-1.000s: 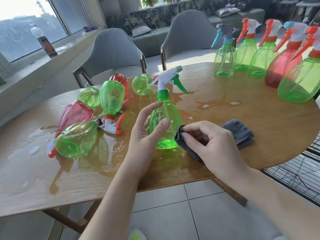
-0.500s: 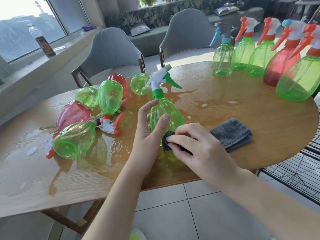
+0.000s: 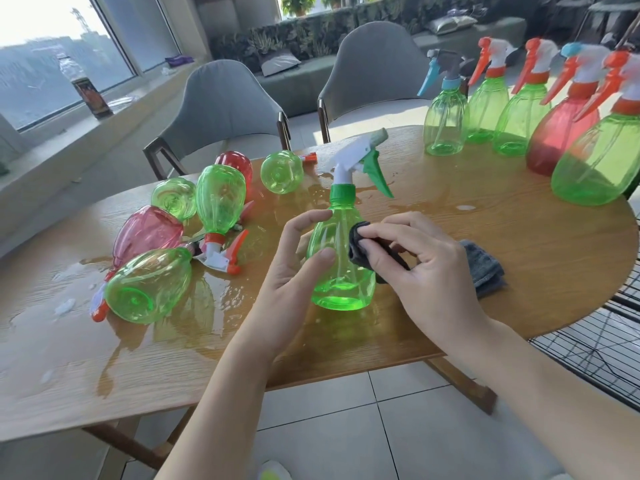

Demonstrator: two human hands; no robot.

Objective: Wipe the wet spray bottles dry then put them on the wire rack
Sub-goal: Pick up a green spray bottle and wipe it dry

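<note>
We find no brand or legible writing on any bottle; the dark label on the drink bottle [image 3: 90, 88] standing on the windowsill is too blurred to read.

Our left hand [image 3: 292, 271] curls its thumb and fingers round the left side of an upright green spray bottle [image 3: 341, 261] with a white head and green trigger, gripping it where it stands on the wooden tabletop [image 3: 485, 244], near the front edge. It looks empty, its clear green wall showing nothing inside. Our right hand [image 3: 415, 261] pinches a dark grey cloth [image 3: 360, 247] between thumb and fingertips and presses it against the bottle's right side. The rest of the cloth trails behind the hand and lies bunched on the tabletop.

To the left, a heap of spray bottles [image 3: 152, 285] lies tipped over in a puddle of water [image 3: 214, 306]: several green, two red, with orange triggers. All look empty. Along the far right edge, five upright bottles [image 3: 512, 119] stand close in a row: four green and one red, the leftmost with a blue trigger, the others orange. We cannot tell whether any holds liquid.

The black wire rack [image 3: 595, 348] shows below the tabletop's right edge, near the floor. Two grey chairs [image 3: 225, 98] stand on the far side.
</note>
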